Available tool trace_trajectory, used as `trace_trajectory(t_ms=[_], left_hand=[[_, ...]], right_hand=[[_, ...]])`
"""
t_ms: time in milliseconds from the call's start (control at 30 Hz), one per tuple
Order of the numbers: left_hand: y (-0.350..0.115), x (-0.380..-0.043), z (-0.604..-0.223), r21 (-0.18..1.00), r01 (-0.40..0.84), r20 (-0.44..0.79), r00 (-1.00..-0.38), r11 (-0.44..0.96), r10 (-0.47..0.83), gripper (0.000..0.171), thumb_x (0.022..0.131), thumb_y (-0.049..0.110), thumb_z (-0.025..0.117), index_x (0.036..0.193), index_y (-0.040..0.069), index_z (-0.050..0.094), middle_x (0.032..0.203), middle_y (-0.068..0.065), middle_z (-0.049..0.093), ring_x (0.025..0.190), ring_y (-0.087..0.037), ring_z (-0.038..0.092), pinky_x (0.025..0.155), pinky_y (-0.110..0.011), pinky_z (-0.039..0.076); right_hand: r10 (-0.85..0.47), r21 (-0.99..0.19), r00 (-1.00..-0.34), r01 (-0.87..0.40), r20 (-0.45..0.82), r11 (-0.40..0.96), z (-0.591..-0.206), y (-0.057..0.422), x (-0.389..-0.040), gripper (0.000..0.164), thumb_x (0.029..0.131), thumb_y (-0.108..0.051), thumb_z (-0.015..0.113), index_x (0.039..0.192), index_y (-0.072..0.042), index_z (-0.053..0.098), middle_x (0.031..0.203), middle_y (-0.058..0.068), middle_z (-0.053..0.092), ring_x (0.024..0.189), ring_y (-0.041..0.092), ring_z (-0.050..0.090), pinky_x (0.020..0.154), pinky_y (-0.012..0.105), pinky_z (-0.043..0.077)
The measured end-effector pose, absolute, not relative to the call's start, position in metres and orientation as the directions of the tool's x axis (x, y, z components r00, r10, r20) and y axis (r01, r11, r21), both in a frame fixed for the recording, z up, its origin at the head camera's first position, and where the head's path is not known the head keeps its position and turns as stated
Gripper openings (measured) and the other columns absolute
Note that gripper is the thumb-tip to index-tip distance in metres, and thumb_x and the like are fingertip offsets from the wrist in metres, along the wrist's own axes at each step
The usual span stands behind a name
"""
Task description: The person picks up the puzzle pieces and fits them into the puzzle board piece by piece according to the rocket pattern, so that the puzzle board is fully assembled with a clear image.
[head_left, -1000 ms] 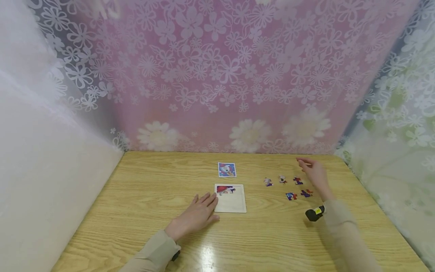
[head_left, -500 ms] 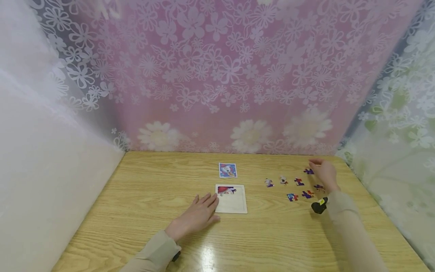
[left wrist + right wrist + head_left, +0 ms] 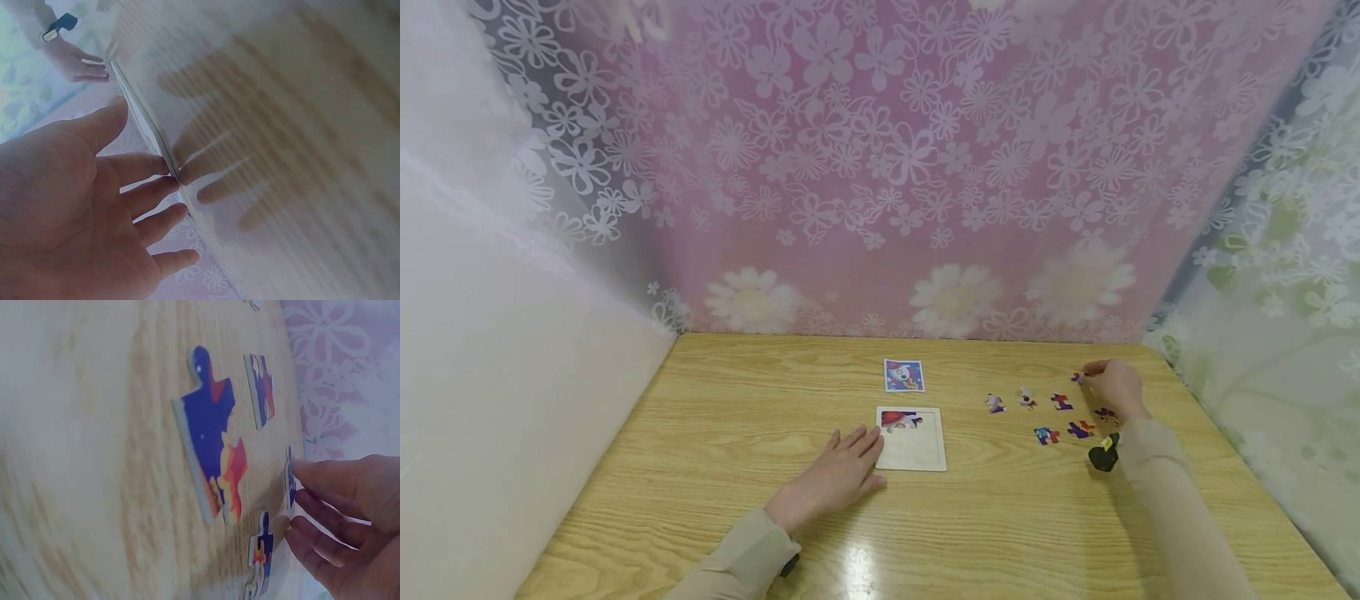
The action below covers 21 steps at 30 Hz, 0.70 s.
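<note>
My left hand (image 3: 835, 475) lies on the table with fingers outstretched, its fingertips against the left edge of a white puzzle tray (image 3: 913, 454). In the left wrist view the fingers of that left hand (image 3: 94, 194) reach the tray's thin edge. A red, white and purple section of picture fills the tray's upper left. At the far right, my right hand (image 3: 1116, 390) pinches a small purple jigsaw piece (image 3: 1077, 377), partly hidden by the fingers. The right wrist view shows this jigsaw piece (image 3: 289, 481) edge-on, with the thumb and fingers of the right hand (image 3: 350, 519) at it.
Several loose jigsaw pieces lie around the right hand, among them a blue-and-red piece (image 3: 1046, 436), a purple-and-orange piece (image 3: 1081, 430) and a white piece (image 3: 995, 403). A small picture card (image 3: 904, 376) lies behind the tray. Floral curtains (image 3: 880, 167) border the wooden table (image 3: 737, 400).
My right hand has moved right, past the nearer pieces, and come down onto the far purple jigsaw piece, covering part of it. The left hand has stayed at the tray.
</note>
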<state>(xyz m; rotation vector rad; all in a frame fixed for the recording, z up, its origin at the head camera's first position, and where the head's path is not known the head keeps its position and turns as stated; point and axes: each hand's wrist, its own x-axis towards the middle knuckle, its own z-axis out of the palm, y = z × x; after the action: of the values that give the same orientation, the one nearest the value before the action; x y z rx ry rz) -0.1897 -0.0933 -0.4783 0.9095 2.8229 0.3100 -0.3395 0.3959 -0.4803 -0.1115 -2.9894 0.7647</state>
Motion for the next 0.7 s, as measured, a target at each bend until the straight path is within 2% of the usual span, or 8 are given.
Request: trace_trajectory(t_ms=[200,400,700], left_hand=[[-0.0936,-0.1896,-0.4789,0.238,0.562,-0.080,-0.802,0.792,0.592,0.064,0.106,0.040,0.051,0.155,0.000,0.039,0.163,-0.016,0.031,0.150,-0.036,0.029,0.119,-0.062,0.025],[-0.0936,-0.1900,-0.4800,0.225,0.569,-0.067,-0.801,0.791,0.595,0.063,0.106,0.040,0.051,0.154,0.000,0.040,0.163,-0.016,0.033,0.150,-0.036,0.031,0.118,-0.062,0.026],[-0.0934,-0.1914,-0.4828,0.216,0.570,-0.064,-0.802,0.792,0.595,0.064,0.106,0.041,0.051,0.154,0.000,0.040,0.163,-0.015,0.033,0.150,-0.036,0.031,0.119,-0.062,0.027]], right_hand=[[0.052,-0.455,-0.998,0.037,0.021,0.890,-0.4781,0.3918,-0.3383,0.042,0.095,-0.013,0.070,0.125,0.015,0.062,0.118,0.035,0.065,0.104,0.050,0.062,0.088,0.061,0.051],[0.039,-0.424,-0.999,0.025,0.024,0.905,-0.4782,0.3917,-0.3381,0.044,0.096,-0.014,0.070,0.124,0.019,0.061,0.118,0.037,0.063,0.103,0.051,0.061,0.087,0.061,0.052],[0.100,-0.491,-0.995,0.075,0.024,0.868,-0.4825,0.3936,-0.3394,0.042,0.094,-0.014,0.072,0.122,0.015,0.058,0.113,0.035,0.061,0.096,0.047,0.061,0.079,0.056,0.052]])
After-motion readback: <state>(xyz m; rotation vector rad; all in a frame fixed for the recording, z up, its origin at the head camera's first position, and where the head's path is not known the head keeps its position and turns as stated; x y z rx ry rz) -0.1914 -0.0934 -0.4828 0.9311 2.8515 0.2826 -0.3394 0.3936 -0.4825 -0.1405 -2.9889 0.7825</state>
